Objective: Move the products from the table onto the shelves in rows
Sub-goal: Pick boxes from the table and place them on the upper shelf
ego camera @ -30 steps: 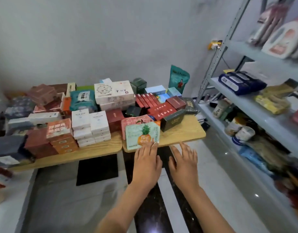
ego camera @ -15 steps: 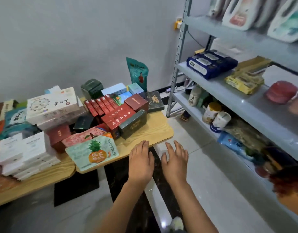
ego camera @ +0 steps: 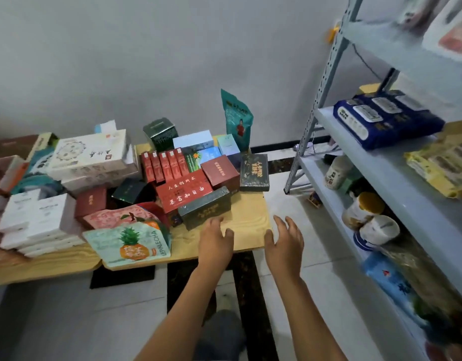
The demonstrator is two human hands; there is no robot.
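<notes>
A wooden table (ego camera: 247,217) carries many product boxes and pouches. Nearest its front right corner lies a long dark grey box (ego camera: 204,208), with a large red box (ego camera: 184,192) behind it. A pineapple pouch (ego camera: 129,242) lies at the front edge. My left hand (ego camera: 214,242) is over the table's front, fingers straight, fingertips at the dark grey box. My right hand (ego camera: 286,243) hovers open just off the table's right corner, holding nothing. The grey metal shelves (ego camera: 396,175) stand to the right.
On the shelves sit dark blue wipe packs (ego camera: 386,118), yellow packs (ego camera: 441,165), cups (ego camera: 378,230) and a blue bag (ego camera: 389,280). A tall teal pouch (ego camera: 236,118) stands at the table's back. White boxes (ego camera: 39,220) are stacked at left. Tiled floor lies below.
Both hands have moved forward toward the table's right end. The left hand now reaches the dark grey box, and the view has turned right toward the shelves.
</notes>
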